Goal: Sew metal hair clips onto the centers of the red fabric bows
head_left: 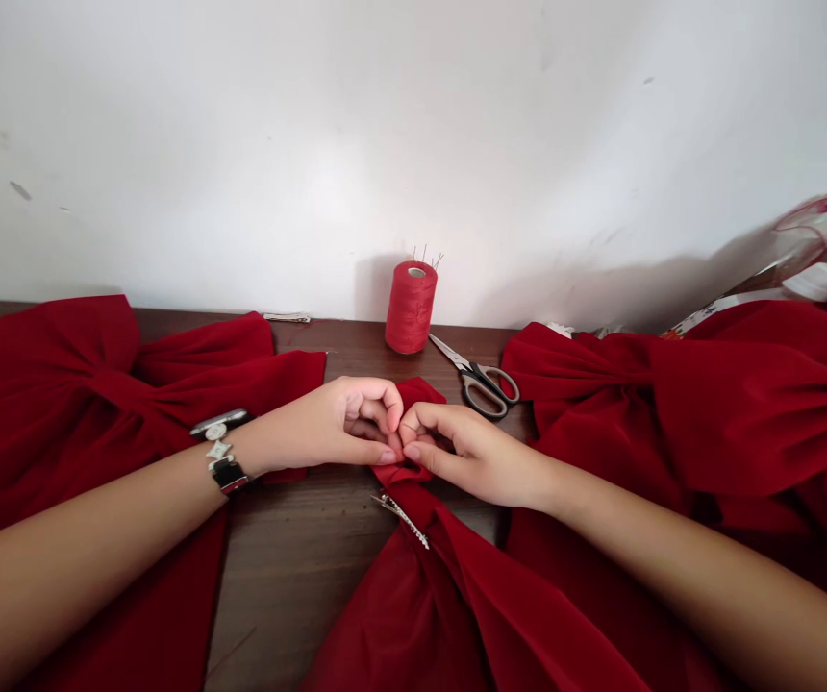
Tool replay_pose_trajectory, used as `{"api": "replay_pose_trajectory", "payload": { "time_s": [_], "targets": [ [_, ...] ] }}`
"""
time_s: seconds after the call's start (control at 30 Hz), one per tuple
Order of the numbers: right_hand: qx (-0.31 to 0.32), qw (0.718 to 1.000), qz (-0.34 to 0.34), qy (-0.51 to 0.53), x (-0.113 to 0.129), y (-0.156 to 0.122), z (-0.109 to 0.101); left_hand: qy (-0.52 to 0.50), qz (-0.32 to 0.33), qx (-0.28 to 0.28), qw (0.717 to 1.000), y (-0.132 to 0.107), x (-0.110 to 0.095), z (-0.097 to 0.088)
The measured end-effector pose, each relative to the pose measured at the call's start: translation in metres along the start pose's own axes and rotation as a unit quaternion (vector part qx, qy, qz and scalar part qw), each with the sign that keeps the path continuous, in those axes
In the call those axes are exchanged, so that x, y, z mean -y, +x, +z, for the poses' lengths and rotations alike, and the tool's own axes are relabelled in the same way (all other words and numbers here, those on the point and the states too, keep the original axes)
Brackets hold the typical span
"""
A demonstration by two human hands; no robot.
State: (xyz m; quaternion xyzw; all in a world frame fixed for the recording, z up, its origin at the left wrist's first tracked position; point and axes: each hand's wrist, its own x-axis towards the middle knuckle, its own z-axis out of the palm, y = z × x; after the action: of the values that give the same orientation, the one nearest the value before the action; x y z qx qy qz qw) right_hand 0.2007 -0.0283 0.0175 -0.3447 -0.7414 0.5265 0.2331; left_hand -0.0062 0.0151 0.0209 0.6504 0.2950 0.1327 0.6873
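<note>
My left hand, with a watch and bracelet at its wrist, is closed in a pinch. Fingertip to fingertip with it, my right hand pinches too. Both sit right over the narrow end of a red fabric piece, which shows above and below the fingers. Whatever lies between the fingertips is hidden or too small to make out. Just below the hands, a metal hair clip lies on the gathered cloth. Beyond my right hand are black-handled scissors, partly open.
A red thread spool with several needles in its top stands near the white wall. Large red bows lie at left and right. Another clip rests at the back edge of the dark table.
</note>
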Motion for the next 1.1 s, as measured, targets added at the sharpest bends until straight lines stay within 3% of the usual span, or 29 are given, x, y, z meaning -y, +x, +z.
{"api": "replay_pose_trajectory", "payload": {
  "time_s": [0.6, 0.87, 1.1],
  "targets": [
    [-0.018, 1.0, 0.001, -0.009, -0.0008, 0.0019, 0.0033, -0.033, 0.001, -0.024, 0.999, 0.0022, 0.002, 0.0043],
    [-0.029, 0.999, 0.009, 0.044, -0.0042, 0.002, 0.0048, -0.043, 0.01, -0.025, 0.999, 0.002, 0.0014, 0.0058],
    [-0.043, 0.997, -0.032, 0.049, -0.0056, 0.0015, 0.0029, -0.041, 0.006, -0.025, 0.999, 0.0012, 0.0011, 0.0044]
  ]
}}
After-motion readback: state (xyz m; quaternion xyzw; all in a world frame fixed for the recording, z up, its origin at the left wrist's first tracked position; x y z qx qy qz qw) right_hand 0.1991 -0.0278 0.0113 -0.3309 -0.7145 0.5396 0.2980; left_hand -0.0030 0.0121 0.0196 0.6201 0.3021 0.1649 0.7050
